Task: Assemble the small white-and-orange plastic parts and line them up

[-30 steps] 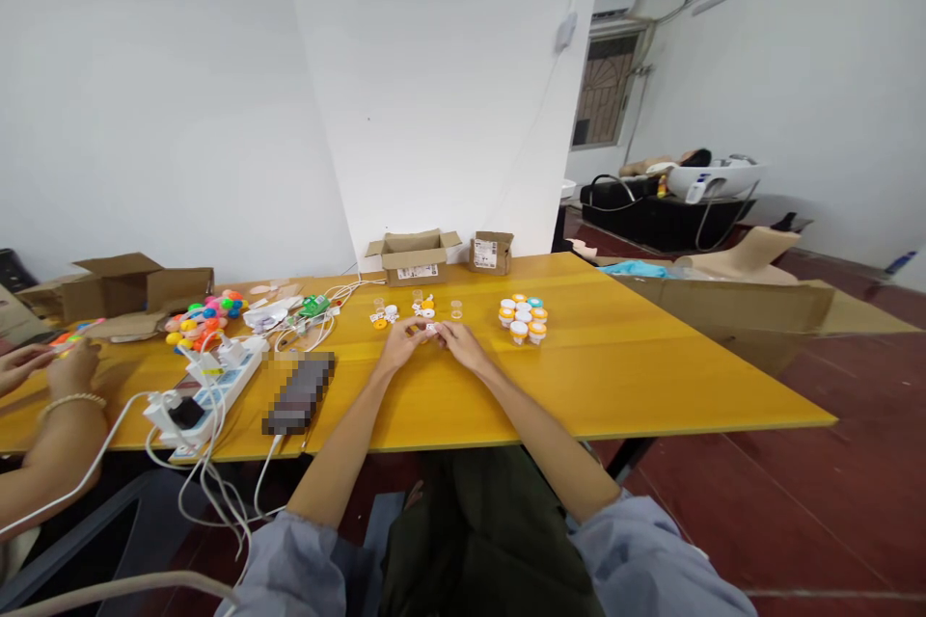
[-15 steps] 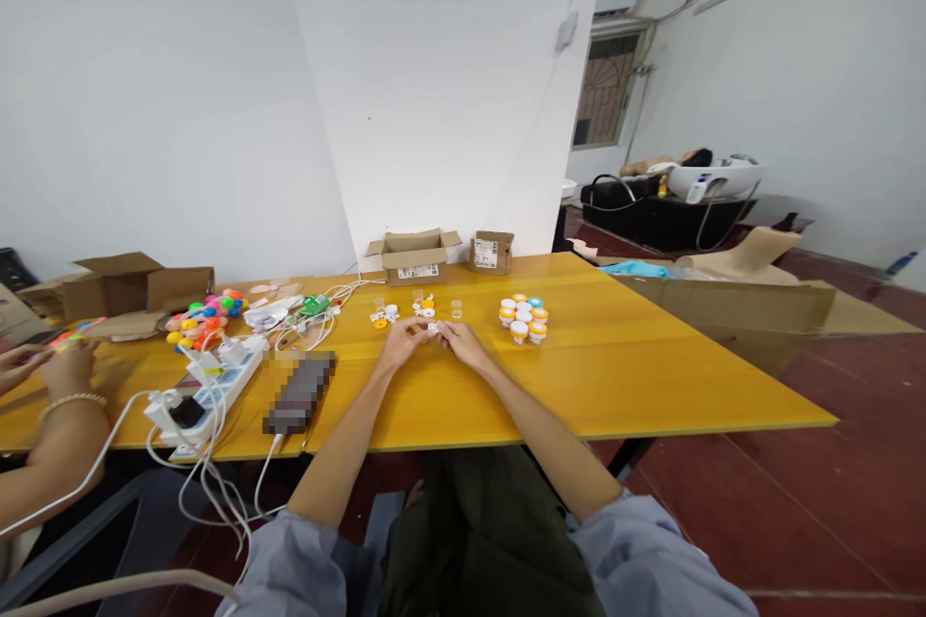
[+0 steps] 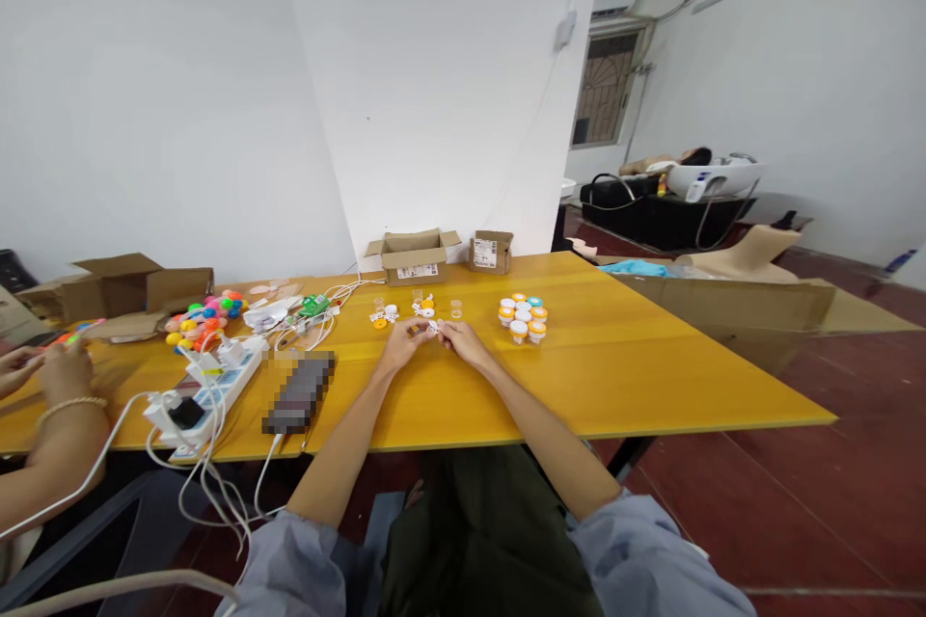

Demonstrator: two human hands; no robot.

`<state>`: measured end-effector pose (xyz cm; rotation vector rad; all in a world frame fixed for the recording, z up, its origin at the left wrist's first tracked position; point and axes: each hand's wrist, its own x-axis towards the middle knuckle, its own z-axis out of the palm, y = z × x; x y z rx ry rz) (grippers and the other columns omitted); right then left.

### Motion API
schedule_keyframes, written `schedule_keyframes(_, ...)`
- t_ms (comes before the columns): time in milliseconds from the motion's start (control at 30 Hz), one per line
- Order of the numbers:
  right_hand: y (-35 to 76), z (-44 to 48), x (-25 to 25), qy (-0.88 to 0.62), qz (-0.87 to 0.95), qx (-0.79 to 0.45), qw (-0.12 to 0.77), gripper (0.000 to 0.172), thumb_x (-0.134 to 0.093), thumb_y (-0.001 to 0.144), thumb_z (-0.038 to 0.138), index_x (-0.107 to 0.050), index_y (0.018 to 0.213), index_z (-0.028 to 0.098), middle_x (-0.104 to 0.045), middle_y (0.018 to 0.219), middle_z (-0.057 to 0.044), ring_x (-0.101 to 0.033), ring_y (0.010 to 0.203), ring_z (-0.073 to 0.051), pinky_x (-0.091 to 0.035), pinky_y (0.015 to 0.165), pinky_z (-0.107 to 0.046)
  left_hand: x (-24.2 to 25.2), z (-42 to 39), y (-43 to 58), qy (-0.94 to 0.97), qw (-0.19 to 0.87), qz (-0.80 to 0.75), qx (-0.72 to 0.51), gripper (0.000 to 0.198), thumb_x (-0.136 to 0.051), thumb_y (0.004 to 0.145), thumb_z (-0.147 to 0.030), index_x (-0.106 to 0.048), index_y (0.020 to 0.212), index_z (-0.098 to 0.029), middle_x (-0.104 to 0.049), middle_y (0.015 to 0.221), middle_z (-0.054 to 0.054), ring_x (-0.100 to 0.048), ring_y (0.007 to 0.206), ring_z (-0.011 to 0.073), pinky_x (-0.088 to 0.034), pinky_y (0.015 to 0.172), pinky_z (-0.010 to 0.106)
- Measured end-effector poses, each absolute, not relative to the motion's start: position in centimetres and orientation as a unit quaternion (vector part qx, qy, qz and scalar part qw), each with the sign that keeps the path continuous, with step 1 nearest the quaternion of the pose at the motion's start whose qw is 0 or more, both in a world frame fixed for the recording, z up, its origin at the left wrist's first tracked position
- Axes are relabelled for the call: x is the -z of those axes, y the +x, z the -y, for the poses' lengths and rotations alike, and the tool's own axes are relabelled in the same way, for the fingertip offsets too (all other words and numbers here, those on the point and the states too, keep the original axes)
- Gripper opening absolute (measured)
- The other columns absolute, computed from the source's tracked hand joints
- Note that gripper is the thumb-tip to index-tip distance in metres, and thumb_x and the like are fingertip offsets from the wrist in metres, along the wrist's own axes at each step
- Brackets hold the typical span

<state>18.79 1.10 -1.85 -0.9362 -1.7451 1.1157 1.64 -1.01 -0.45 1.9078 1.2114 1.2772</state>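
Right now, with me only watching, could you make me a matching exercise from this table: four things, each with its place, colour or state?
Things:
1. small white piece
2. lidded jars
3. power strip
4. bunch of balls

Clues:
A. clustered to the right of the right hand
B. pink, green, blue and other colours
C. held between the left hand and right hand
D. has a black plug in it

Pairs: 1-C, 2-A, 3-D, 4-B

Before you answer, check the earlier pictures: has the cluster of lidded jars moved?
No; the lidded jars sit where they did relative to the small cardboard box.
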Motion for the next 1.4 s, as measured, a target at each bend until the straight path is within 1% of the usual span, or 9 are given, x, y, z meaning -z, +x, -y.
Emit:
schedule_keyframes(167, 18.9, -1.0, 1.7, -0.397, 0.688, -0.419, 0.441, 0.049, -0.045, 0.092, 0.049, -0.055, 0.053, 0.022, -0.05, 0.047, 0.002, -0.051, 0.051, -0.014, -0.041, 0.059, -0.027, 0.7, 0.8, 1.8, 0.733, 0.218, -0.447, -0.464, 0.013, -0.074, 0.078, -0.033, -0.078, 0.085, -0.023, -0.076, 0.091, 0.004, -0.065, 0.09, 0.0213, -0.051, 0.086, 0.035)
schedule_keyframes(267, 18.9, -1.0, 1.7, -0.411, 0.678, -0.398, 0.461, 0.048, -0.044, 0.092, 0.05, -0.056, 0.054, 0.022, -0.052, 0.048, 0.002, -0.053, 0.053, -0.015, -0.042, 0.06, -0.027, 0.8, 0.8, 1.9, 0.763, 0.174, -0.447, -0.434, 0.01, -0.072, 0.081, -0.031, -0.078, 0.087, -0.025, -0.076, 0.094, 0.004, -0.063, 0.099, 0.0232, -0.047, 0.096, 0.039)
schedule_keyframes(367, 19.0, -1.2, 1.9, -0.412, 0.672, -0.386, 0.479, 0.045, -0.046, 0.091, 0.05, -0.058, 0.058, 0.022, -0.055, 0.051, 0.002, -0.055, 0.055, -0.016, -0.044, 0.063, -0.028, 1.0, 1.0, 2.0, 0.783, 0.133, -0.461, -0.396, 0.01, -0.074, 0.081, -0.03, -0.079, 0.09, -0.027, -0.075, 0.1, 0.005, -0.059, 0.108, 0.0249, -0.042, 0.103, 0.042)
schedule_keyframes(567, 19.3, -1.8, 2.5, -0.402, 0.682, -0.372, 0.485, 0.041, -0.054, 0.086, 0.051, -0.057, 0.058, 0.022, -0.062, 0.058, 0.0, -0.058, 0.061, -0.017, -0.047, 0.064, -0.029, 1.4, 1.3, 2.0, 0.797, 0.106, -0.48, -0.352, 0.011, -0.073, 0.082, -0.029, -0.08, 0.091, -0.03, -0.071, 0.113, 0.006, -0.051, 0.119, 0.0287, -0.037, 0.105, 0.046)
schedule_keyframes(733, 19.3, -2.1, 3.0, -0.375, 0.682, -0.389, 0.493, 0.033, -0.059, 0.083, 0.05, -0.065, 0.068, 0.021, -0.067, 0.063, -0.002, -0.061, 0.061, -0.018, -0.05, 0.063, -0.03, 1.5, 1.1, 2.0, 0.78, 0.116, -0.485, -0.377, 0.012, -0.074, 0.081, -0.03, -0.08, 0.092, -0.031, -0.071, 0.111, 0.006, -0.051, 0.118, 0.0293, -0.038, 0.104, 0.045)
schedule_keyframes(867, 19.2, -2.1, 2.9, -0.371, 0.686, -0.387, 0.492, 0.023, -0.063, 0.08, 0.041, -0.07, 0.072, 0.02, -0.071, 0.068, -0.003, -0.065, 0.067, -0.019, -0.052, 0.068, -0.031, 1.4, 0.8, 2.0, 0.744, 0.124, -0.51, -0.413, 0.014, -0.075, 0.079, -0.031, -0.079, 0.093, -0.029, -0.073, 0.107, 0.006, -0.054, 0.114, 0.0283, -0.039, 0.104, 0.045)
schedule_keyframes(1000, 19.1, -1.9, 2.6, -0.367, 0.688, -0.389, 0.491, 0.016, -0.066, 0.077, 0.033, -0.074, 0.075, 0.02, -0.073, 0.072, -0.003, -0.067, 0.073, -0.02, -0.054, 0.071, -0.033, 1.1, 0.9, 1.9, 0.725, 0.154, -0.507, -0.44, 0.008, -0.075, 0.079, -0.033, -0.077, 0.083, -0.027, -0.075, 0.095, 0.004, -0.057, 0.108, 0.0271, -0.042, 0.102, 0.043)
schedule_keyframes(1133, 19.0, -1.6, 2.4, -0.352, 0.687, -0.41, 0.486, 0.017, -0.068, 0.074, 0.033, -0.077, 0.081, 0.02, -0.073, 0.071, -0.002, -0.067, 0.071, -0.021, -0.054, 0.07, -0.033, 0.8, 1.0, 1.8, 0.706, 0.181, -0.5, -0.468, 0.004, -0.077, 0.076, -0.029, -0.075, 0.076, -0.025, -0.074, 0.088, 0.003, -0.059, 0.104, 0.0259, -0.043, 0.101, 0.041)
schedule_keyframes(1400, 18.9, -1.5, 2.3, -0.357, 0.673, -0.432, 0.482, 0.019, -0.066, 0.076, 0.031, -0.077, 0.087, 0.021, -0.076, 0.082, -0.004, -0.067, 0.071, -0.02, -0.053, 0.064, -0.031, 0.5, 1.2, 1.8, 0.698, 0.179, -0.496, -0.485, 0.004, -0.076, 0.075, -0.023, -0.074, 0.079, -0.024, -0.072, 0.086, 0.002, -0.06, 0.102, 0.0242, -0.043, 0.102, 0.041)
